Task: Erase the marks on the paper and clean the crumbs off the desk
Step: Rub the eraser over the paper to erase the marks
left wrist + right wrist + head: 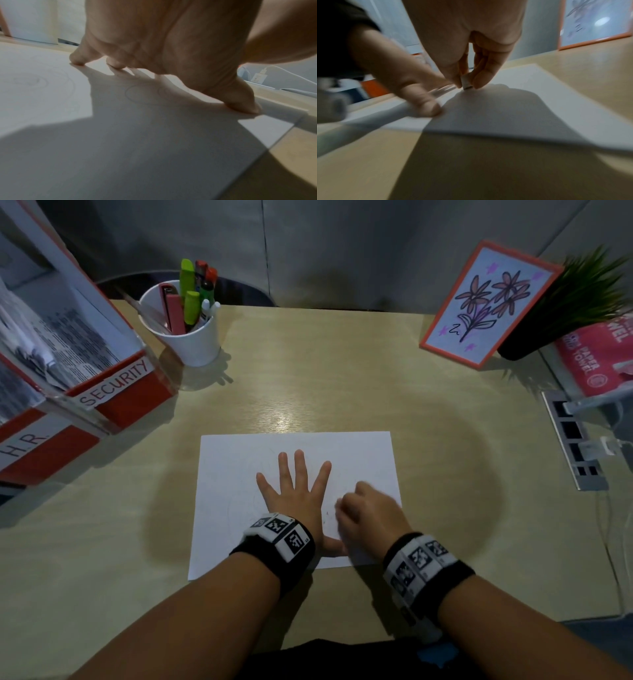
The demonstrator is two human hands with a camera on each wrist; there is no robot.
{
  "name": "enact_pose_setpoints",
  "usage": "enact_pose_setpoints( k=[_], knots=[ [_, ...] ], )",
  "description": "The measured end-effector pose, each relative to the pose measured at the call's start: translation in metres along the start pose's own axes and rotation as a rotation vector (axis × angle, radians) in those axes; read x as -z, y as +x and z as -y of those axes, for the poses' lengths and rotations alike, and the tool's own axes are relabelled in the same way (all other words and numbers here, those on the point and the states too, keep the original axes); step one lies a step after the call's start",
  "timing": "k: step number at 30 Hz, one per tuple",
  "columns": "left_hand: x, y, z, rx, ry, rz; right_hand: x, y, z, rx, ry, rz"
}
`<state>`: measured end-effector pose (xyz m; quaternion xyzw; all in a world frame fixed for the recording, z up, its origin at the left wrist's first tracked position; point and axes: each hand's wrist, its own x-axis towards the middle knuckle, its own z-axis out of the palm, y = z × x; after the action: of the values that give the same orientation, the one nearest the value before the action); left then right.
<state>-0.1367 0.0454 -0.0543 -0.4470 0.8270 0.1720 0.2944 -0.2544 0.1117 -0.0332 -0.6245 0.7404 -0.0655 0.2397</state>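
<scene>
A white sheet of paper [236, 474] lies on the wooden desk [308, 378] in front of me, with faint pencil curves [142, 93] on it. My left hand [294, 491] presses flat on the middle of the sheet, fingers spread and straight. Just to its right, my right hand [363, 508] is curled and blurred. In the right wrist view its thumb and fingers pinch a small white eraser [466, 83] whose tip touches the paper [539, 97]. A few tiny dark specks [327, 513] lie on the sheet between the two hands.
A white cup [191, 337] of markers stands at the back left beside red file boxes [85, 392]. A framed flower drawing [486, 306], a potted plant [589, 292] and a paper towel pack [599, 361] sit at the back right, with a socket strip [572, 440] and cables along the right edge.
</scene>
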Motion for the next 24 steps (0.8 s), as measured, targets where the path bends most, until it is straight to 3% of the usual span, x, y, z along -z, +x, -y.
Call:
enact_pose_setpoints(
  k=[3,7,10,19,24],
  knots=[
    [-0.001,0.0,0.0,0.002,0.0,-0.004,-0.002,-0.006,0.0,0.072,0.001,0.047],
    [-0.001,-0.002,0.002,-0.009,-0.007,0.009,0.017,0.026,-0.025,-0.048,-0.009,-0.08],
    [0.003,0.001,0.005,-0.028,0.032,0.013,0.032,0.029,-0.043,-0.075,0.078,-0.091],
    [0.041,0.011,0.047,-0.239,0.239,-0.036,0.035,0.003,-0.058,-0.051,0.1,-0.056],
    [0.033,0.0,0.043,-0.098,0.078,-0.072,0.031,0.001,-0.04,0.021,0.058,-0.007]
  ],
)
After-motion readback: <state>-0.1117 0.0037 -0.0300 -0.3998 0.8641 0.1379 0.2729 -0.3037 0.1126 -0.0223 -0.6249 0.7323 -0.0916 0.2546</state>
